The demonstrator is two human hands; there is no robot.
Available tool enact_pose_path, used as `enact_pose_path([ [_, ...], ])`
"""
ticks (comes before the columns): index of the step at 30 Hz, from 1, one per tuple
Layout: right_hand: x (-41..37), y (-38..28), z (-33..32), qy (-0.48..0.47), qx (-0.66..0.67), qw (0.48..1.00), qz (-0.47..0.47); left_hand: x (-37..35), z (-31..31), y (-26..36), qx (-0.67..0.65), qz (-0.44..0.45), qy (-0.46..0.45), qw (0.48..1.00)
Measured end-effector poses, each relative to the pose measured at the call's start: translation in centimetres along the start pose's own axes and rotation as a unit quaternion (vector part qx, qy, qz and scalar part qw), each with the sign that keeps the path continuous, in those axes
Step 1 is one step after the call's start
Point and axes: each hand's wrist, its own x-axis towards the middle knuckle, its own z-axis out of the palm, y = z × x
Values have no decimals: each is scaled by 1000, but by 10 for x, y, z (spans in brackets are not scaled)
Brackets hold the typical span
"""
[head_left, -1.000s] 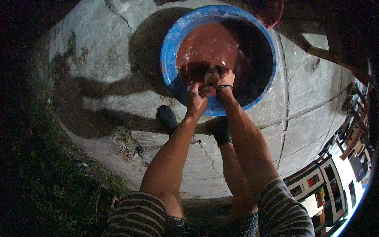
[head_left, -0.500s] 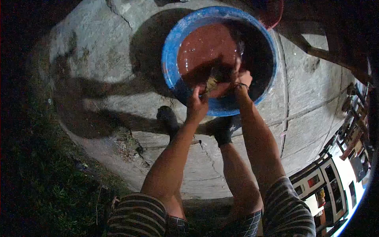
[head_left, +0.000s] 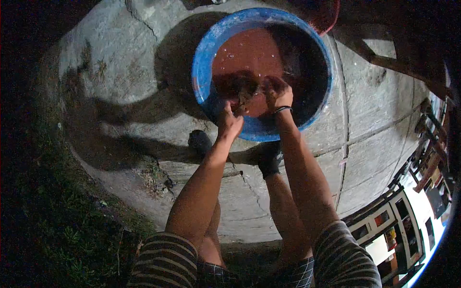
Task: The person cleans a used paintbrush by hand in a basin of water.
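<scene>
A round blue tub [head_left: 203, 62] holds murky reddish-brown water [head_left: 254, 53] with a few bubbles on top. My left hand [head_left: 230, 121] is over the tub's near rim, its fingers closed round a small dark, yellowish-brown object [head_left: 244, 98]. Shadow hides the object's shape, so its kind is not clear. To the right, my right hand [head_left: 281, 95], with a dark band on the wrist, reaches into the tub close to the water. Its fingers are curled and point inward; whatever they hold, if anything, is hidden.
Cracked concrete [head_left: 120, 57] surrounds the tub. Dark footwear [head_left: 270, 161] stands just below the near rim. Grass [head_left: 72, 230] borders the concrete at lower left. A wooden beam [head_left: 403, 69] and a red rounded edge [head_left: 334, 17] lie at upper right.
My right hand has moved left and its raised fingers have curled down. My left hand and the brownish object have shifted slightly left and down, and the object is more shadowed.
</scene>
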Motion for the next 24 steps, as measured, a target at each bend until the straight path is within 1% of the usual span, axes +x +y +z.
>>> enact_pose_path([
  [1,-11,-45,-8,12,13,999,43,1,-1,1,-26,15,5,1000],
  [2,-17,-73,-8,24,25,996,86,2,-2,2,-52,31,9,998],
  [3,-18,-73,-1,-22,161,982,96,3,-16,16,-130,30,-33,991],
  [4,-9,-45,5,-73,181,981,25,3,-23,24,-207,28,-73,975],
  [5,5,-1,16,-123,199,971,-45,3,-18,22,-218,56,-54,973],
  [6,8,11,20,-134,223,964,-58,2,-10,17,-227,84,-35,970],
  [7,8,9,23,-145,246,956,-71,2,-11,22,-235,111,-15,965],
  [10,10,-3,35,-61,326,942,55,-3,-17,35,-199,80,6,977],
  [11,13,18,40,-16,152,988,-17,-4,-17,39,-191,71,10,979],
  [12,16,42,45,52,-33,996,-69,-4,-13,38,-188,67,8,980],
  [14,-5,-6,27,108,-167,973,-116,-7,-13,43,-201,49,-5,978],
  [15,-10,-29,25,89,-81,992,-26,-11,-19,52,-217,35,-18,975],
  [16,-14,-48,23,85,4,994,67,-12,-21,53,-218,35,-26,975],
  [18,-17,-53,24,101,-161,978,82,-14,-23,57,-222,33,-42,974],
  [20,2,-27,32,84,-192,961,178,-12,-27,61,-256,22,-89,962],
  [21,8,-17,34,74,-207,949,225,-13,-29,64,-258,18,-95,961],
  [23,8,-29,23,44,-171,954,242,-18,-31,69,-262,9,-108,959],
  [24,9,-39,14,30,-154,955,250,-18,-27,60,-264,9,-114,958],
])
